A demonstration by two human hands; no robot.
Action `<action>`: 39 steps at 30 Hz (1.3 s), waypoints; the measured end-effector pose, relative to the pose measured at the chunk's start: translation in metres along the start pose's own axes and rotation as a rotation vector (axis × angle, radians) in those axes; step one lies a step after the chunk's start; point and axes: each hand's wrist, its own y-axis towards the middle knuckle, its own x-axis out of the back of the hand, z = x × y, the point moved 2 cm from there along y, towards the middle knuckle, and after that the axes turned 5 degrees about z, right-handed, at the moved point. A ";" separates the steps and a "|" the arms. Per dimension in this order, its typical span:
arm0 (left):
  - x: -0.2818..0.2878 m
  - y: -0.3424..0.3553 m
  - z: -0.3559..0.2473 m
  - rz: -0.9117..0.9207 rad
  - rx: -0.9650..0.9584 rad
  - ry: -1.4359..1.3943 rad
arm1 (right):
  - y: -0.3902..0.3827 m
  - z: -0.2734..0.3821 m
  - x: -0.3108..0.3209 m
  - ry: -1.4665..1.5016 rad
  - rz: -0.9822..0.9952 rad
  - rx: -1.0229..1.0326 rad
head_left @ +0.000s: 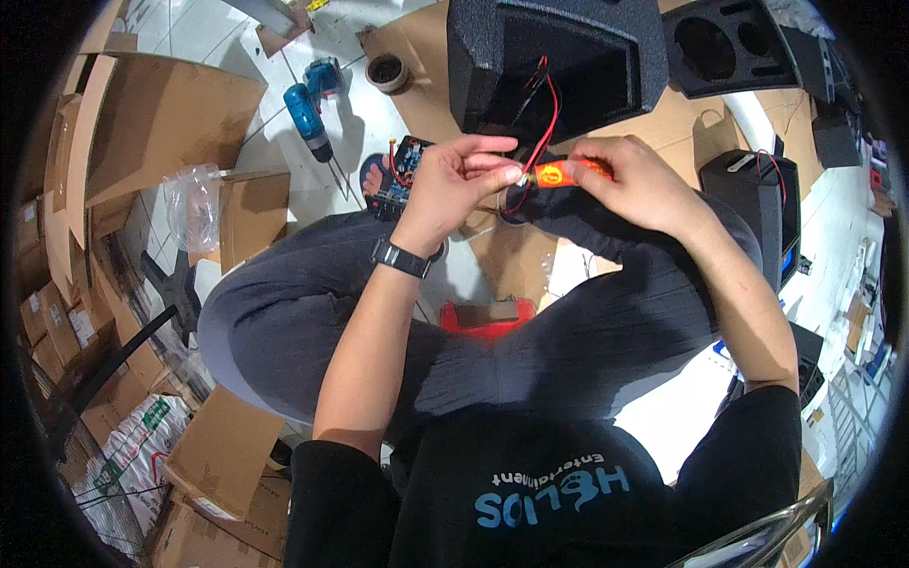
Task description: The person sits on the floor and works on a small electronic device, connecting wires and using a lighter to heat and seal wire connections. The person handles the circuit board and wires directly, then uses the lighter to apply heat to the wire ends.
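Observation:
Beside the lower end of the red wires (542,142), my left hand (466,175) pinches a small wire end, partly hidden by the fingers. An orange cylindrical item (551,174) with yellow markings sits in my right hand (625,185), its tip meeting my left fingertips. The wires hang from the opening of a black speaker cabinet (587,47) above my hands. Behind my left hand lies a black unit with a blue circuit board (409,156) and short red leads. My legs are bent beneath my forearms.
A blue cordless drill (303,109) lies upper left near a round dark-centred ring (386,74). Cardboard boxes (170,123) and a clear plastic bag (191,213) crowd the left. A black panel with holes (729,47) and other black cabinets (743,189) stand on the right.

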 end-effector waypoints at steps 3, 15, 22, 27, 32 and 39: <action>0.002 0.001 0.001 0.015 -0.008 0.002 | 0.001 -0.002 -0.002 0.012 -0.013 0.033; 0.002 0.001 0.001 0.008 0.008 0.014 | 0.001 -0.007 -0.007 0.053 -0.026 0.068; 0.002 0.000 0.000 0.022 0.002 0.041 | 0.001 -0.005 -0.005 0.021 -0.009 0.062; 0.002 0.000 0.001 0.020 -0.001 0.031 | 0.000 -0.003 -0.004 0.037 0.002 0.067; 0.002 0.001 0.003 0.001 0.001 0.007 | 0.001 -0.003 -0.007 0.082 0.015 0.050; 0.003 0.002 0.004 -0.001 0.010 0.005 | 0.001 0.001 -0.008 0.103 0.044 0.087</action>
